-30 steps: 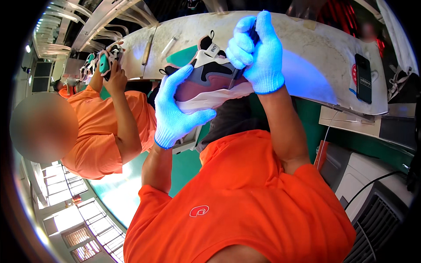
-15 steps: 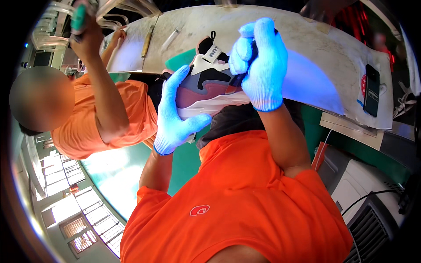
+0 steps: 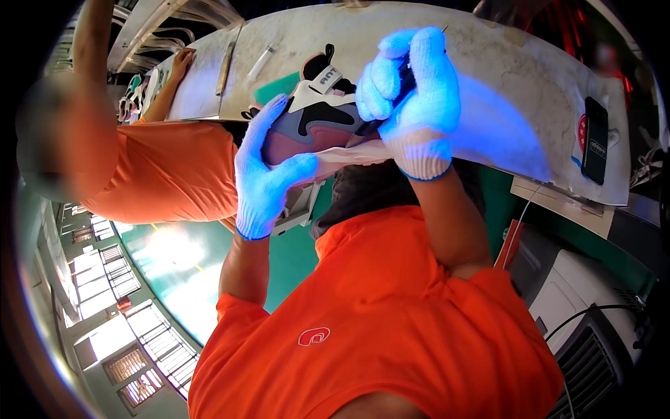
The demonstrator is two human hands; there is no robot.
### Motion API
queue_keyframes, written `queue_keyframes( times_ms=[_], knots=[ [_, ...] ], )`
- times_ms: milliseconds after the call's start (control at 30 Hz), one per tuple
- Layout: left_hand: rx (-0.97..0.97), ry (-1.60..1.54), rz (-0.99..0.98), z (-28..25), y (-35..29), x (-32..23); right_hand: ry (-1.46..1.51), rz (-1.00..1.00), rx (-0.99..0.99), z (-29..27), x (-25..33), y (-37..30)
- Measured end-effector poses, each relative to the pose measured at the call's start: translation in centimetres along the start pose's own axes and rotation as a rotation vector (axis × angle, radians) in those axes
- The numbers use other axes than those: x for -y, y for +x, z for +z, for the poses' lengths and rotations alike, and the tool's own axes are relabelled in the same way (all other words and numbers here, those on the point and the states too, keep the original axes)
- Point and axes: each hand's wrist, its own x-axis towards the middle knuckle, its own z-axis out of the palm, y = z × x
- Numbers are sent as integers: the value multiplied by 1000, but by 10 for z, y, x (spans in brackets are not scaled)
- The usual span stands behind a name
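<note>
In the head view, the gloved left hand (image 3: 269, 167), thumb spread wide from its fingers, cradles the heel end of a pink, grey and black sneaker (image 3: 321, 133) at the table's (image 3: 488, 63) near edge. The gloved right hand (image 3: 412, 91) is curled tightly around a slim dark tool (image 3: 405, 78), mostly hidden by its fingers, at the toe end. Beyond the sneaker lies a green pad (image 3: 276, 89); a black phone (image 3: 594, 143) lies well to the right. A co-worker in an orange shirt (image 3: 174, 171) is at the left.
</note>
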Motion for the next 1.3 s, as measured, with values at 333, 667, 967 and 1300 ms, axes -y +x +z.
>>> queue_keyframes(
  times_ms=[333, 667, 967, 1300],
  knots=[
    [-56, 421, 110, 9, 2, 16, -214, -10, -99, 23, -10, -29],
    [-91, 540, 195, 30, 26, -23, 94, -100, -218, -1, 21, -12],
    [45, 495, 123, 30, 51, -23, -416, -145, -365, 12, 18, 6],
    [369, 295, -106, -19, 135, 24, -533, -311, -559, -2, 57, 50]
  ],
)
